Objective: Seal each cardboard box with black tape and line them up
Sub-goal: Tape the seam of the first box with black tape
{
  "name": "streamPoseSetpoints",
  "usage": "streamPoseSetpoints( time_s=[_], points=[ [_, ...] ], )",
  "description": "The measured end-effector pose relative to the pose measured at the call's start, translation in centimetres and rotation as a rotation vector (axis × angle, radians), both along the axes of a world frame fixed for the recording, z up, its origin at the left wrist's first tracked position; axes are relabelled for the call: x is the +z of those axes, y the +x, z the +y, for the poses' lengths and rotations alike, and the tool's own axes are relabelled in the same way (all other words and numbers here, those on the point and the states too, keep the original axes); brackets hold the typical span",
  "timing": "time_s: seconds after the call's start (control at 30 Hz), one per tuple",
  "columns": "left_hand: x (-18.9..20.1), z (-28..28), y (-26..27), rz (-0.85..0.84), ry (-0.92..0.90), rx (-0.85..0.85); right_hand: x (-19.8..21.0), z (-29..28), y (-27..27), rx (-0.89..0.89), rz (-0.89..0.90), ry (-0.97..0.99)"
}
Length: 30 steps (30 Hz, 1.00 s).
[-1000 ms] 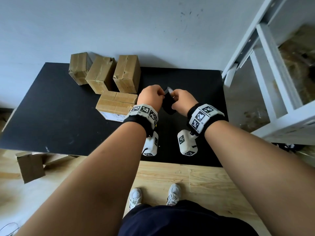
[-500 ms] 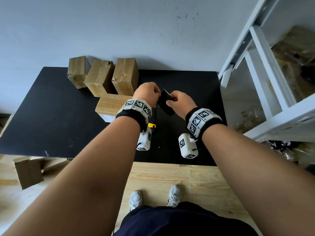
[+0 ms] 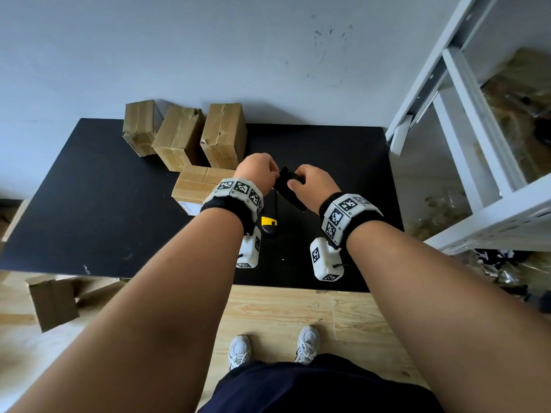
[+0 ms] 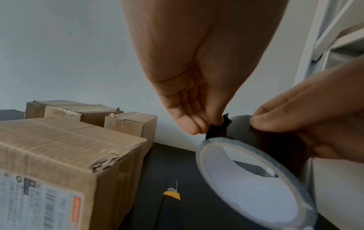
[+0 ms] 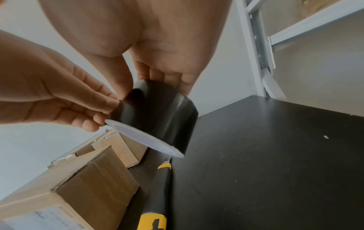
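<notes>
While both hands work above the black table [image 3: 89, 204] in the head view, the right hand [image 3: 310, 186] grips the black tape roll [image 3: 287, 189] and the left hand [image 3: 256, 174] pinches at its top edge; four cardboard boxes [image 3: 220, 135] sit at the back left, three by the wall, a fourth in front, none showing black tape yet, not lined up. Yellow-and-black utility knife [image 3: 269, 223] lies on the table under the left wrist. Left wrist view: left fingertips [image 4: 197, 124] pinch the lifted tape tab [image 4: 218, 126], right fingers curled over the roll's rim, white core visible; nearest box [image 4: 69, 155] has a torn, crumpled top edge. Right wrist view: roll held off the table, right fingers [image 5: 167, 77] wrapped over its far side, knife [image 5: 157, 186] with blade out below. Judgement: roll is light and stiff, best held round the rim or through the core; the tab is thin, sticky, likely to fold on itself, so pinch it at the very end. Boxes look light, soft at the corners; hold by the sides.
</notes>
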<state>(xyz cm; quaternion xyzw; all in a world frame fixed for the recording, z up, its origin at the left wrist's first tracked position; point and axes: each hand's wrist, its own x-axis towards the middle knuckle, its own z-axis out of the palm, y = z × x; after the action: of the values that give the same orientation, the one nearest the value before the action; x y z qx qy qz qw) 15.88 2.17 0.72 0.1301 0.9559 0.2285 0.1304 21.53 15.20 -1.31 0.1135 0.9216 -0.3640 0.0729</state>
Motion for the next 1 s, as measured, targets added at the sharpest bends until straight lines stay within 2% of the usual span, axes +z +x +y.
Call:
streamPoseSetpoints(
  time_s=[0.17,0.23,0.33,0.6,0.8,1.0],
  points=[
    [0.0,-0.4,0.0,-0.024,0.01,0.007,-0.3,-0.2,-0.4,0.015,-0.037,0.067],
    [0.2,-0.2,0.1,-0.023,0.041,-0.025,-0.7,0.5,-0.4,-0.023,-0.081,0.126],
    [0.3,0.2,0.1,-0.031,0.016,-0.056,-0.9,1.3,-0.1,0.013,-0.124,0.178],
    [0.2,-1.2,-0.7,-0.075,0.103,0.075,0.0,0.9,-1.0,0.02,-0.092,0.14],
    [0.7,-4.1,-1.5,-0.174,0.074,0.111,0.9,-0.7,-1.9,0.064,-0.075,0.131],
    [1.0,-7.4,-1.6,-0.196,0.043,0.159,1.3,-3.6,-2.7,0.124,-0.104,0.158]
  ],
)
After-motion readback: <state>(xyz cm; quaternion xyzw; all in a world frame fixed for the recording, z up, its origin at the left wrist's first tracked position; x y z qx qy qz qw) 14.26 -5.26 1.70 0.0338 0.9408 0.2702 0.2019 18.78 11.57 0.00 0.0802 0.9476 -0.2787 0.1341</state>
